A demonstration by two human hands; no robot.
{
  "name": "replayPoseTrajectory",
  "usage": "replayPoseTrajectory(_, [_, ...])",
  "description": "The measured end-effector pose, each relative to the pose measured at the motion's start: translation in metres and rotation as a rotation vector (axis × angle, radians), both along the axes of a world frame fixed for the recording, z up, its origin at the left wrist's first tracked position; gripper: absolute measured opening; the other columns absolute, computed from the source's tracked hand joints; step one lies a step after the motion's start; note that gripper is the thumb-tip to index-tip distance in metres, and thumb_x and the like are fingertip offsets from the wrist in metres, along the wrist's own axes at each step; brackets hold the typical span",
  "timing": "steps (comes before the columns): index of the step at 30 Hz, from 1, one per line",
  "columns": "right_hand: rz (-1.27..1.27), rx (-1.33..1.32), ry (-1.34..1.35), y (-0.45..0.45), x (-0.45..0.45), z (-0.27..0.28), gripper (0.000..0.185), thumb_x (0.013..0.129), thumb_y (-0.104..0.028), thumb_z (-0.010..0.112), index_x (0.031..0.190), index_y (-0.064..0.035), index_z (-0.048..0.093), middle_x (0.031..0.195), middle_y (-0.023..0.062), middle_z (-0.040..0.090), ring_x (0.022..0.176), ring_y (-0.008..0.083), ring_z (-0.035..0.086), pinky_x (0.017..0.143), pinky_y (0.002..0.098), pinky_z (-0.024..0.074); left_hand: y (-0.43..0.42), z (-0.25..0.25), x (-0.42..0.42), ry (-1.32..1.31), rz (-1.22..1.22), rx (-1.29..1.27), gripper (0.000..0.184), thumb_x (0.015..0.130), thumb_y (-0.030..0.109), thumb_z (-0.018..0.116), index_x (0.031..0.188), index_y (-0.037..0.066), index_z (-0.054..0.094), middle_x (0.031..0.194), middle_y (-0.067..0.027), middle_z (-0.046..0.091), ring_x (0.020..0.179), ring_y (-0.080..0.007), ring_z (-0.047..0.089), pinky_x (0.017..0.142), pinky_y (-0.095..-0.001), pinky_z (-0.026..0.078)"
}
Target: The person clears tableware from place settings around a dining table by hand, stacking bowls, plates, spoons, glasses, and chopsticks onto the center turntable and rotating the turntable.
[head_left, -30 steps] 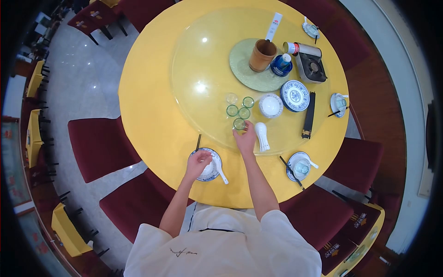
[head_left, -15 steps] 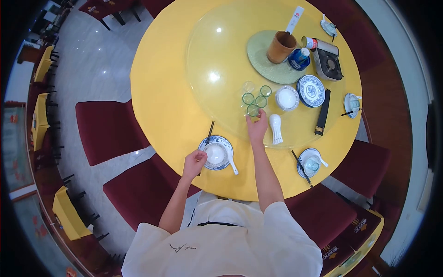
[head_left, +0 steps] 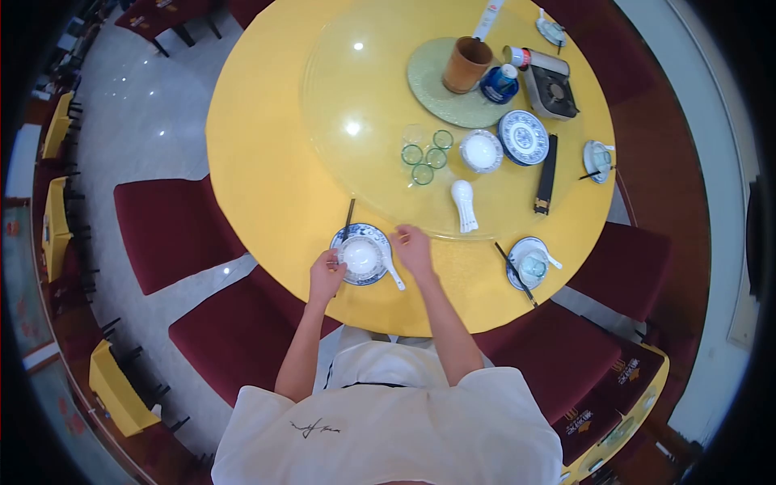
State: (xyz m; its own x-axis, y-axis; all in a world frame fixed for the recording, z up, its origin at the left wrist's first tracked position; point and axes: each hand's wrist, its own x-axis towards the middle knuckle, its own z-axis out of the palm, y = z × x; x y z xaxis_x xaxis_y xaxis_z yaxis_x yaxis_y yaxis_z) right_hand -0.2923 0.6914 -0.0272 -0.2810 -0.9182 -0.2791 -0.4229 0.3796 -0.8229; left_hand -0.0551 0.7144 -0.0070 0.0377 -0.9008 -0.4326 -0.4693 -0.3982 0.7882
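My left hand [head_left: 326, 277] is at the left edge of a place setting, its fingers curled together beside the rim of a white bowl [head_left: 361, 255]. What lies between those fingers, if anything, is too small to make out. The bowl stands on a blue-and-white plate [head_left: 376, 279] with a white spoon [head_left: 394, 274] at its right side. Dark chopsticks [head_left: 349, 217] run along the left of the plate, partly under my left hand. To the right of the plate, my right hand [head_left: 414, 250] hovers over the yellow cloth, fingers loosely bent and apart, with nothing visible in them.
Several green-rimmed glasses [head_left: 423, 175] stand on the glass turntable [head_left: 339, 105], near stacked bowls [head_left: 482, 151], plates [head_left: 524, 137] and white spoons [head_left: 464, 206]. A black chopstick bundle [head_left: 546, 174], a gas stove [head_left: 552, 90] and a brown cup [head_left: 466, 65] are farther right. Maroon chairs [head_left: 234, 327] surround the table.
My right hand has drawn back from the glasses toward the place setting, leaving the glasses on the turntable. My left hand stays beside the bowl. The whole view has shifted slightly.
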Motion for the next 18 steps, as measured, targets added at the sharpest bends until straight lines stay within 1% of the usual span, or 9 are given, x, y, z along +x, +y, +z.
replayPoseTrajectory(2, [0.145,0.029,0.027,0.007,0.013,0.02,0.031,0.081,-0.021,0.071,0.103,0.0014,0.067,0.09,0.017,0.068,0.074,0.0267,0.067,0.07,0.0357,0.0539,-0.002,-0.004,-0.001,0.014,0.019,0.03,0.047,0.077,0.012,0.072,0.119,-0.007,0.059,0.098,-0.016,0.064,0.078,-0.0195,0.065,0.071,-0.0323,0.054])
replayPoseTrajectory(5, [0.231,0.015,0.078,0.012,0.027,0.022,0.031,0.08,-0.019,0.069,0.104,0.0006,0.067,0.09,0.019,0.067,0.075,0.0298,0.067,0.071,0.0371,0.0541,-0.002,-0.019,-0.001,0.098,0.064,0.057,0.044,0.078,0.01,0.071,0.117,-0.008,0.059,0.095,-0.0146,0.063,0.075,-0.0188,0.064,0.065,-0.0311,0.055])
replayPoseTrajectory(9, [0.251,0.013,0.125,0.015,0.032,0.014,0.03,0.079,-0.016,0.069,0.104,0.0001,0.067,0.088,0.0181,0.068,0.078,0.0309,0.067,0.072,0.0382,0.0542,-0.004,-0.01,-0.006,0.182,0.132,0.107,0.04,0.08,0.009,0.069,0.115,-0.009,0.06,0.092,-0.0129,0.061,0.071,-0.0172,0.064,0.056,-0.0281,0.054])
replayPoseTrajectory(11, [0.234,0.046,0.064,0.017,0.031,0.013,0.028,0.078,-0.013,0.07,0.103,0.0001,0.067,0.086,0.0173,0.068,0.077,0.0301,0.067,0.072,0.0375,0.0541,-0.003,-0.008,-0.005,0.202,0.153,0.122,0.039,0.081,0.009,0.068,0.115,-0.009,0.06,0.091,-0.0122,0.061,0.07,-0.0163,0.064,0.053,-0.0269,0.054])
replayPoseTrajectory(15, [0.183,0.063,-0.053,0.013,0.025,0.034,0.024,0.076,-0.008,0.069,0.099,0.0002,0.066,0.086,0.0186,0.067,0.077,0.0319,0.067,0.072,0.039,0.0543,-0.004,0.017,-0.012,0.203,0.143,0.117,0.039,0.083,0.01,0.068,0.115,-0.009,0.059,0.092,-0.0119,0.06,0.071,-0.0164,0.064,0.054,-0.0272,0.054])
replayPoseTrajectory(18, [0.125,-0.014,-0.126,0.017,0.01,0.046,0.023,0.075,-0.007,0.07,0.097,0.0009,0.065,0.079,0.0148,0.066,0.069,0.0243,0.066,0.068,0.0339,0.0542,-0.012,0.05,-0.026,0.243,0.11,0.14,0.039,0.084,0.011,0.068,0.117,-0.008,0.058,0.094,-0.0119,0.06,0.074,-0.0168,0.064,0.057,-0.027,0.055])
